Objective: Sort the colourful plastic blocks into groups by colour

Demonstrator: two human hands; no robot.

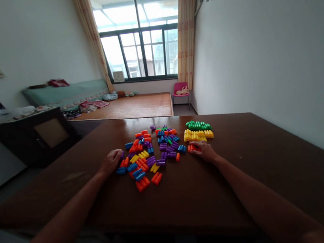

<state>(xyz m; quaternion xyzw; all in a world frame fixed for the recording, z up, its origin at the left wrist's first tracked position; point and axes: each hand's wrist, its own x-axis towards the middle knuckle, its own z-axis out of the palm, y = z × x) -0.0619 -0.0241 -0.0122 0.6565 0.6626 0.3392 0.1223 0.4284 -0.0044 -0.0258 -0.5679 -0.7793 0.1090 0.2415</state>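
Observation:
On the dark brown table [184, 198] lies a loose pile of plastic pieces in orange, blue, purple and yellow [141, 164]. Green pieces [199, 125] form a row at the pile's right, with yellow pieces [195, 135] grouped just in front. My right hand [204, 151] has its fingers on orange pieces [192, 147] beside the yellow group. At the left edge of the pile, my left hand [112, 162] is closed around a purple piece [122, 154], which shows partly at the fingertips.
Beyond the table's far edge stand a low bed [130, 106] and a pink chair [180, 88]. A dark cabinet [32, 136] is at the left. White walls and a curtained window [143, 54] surround the bed.

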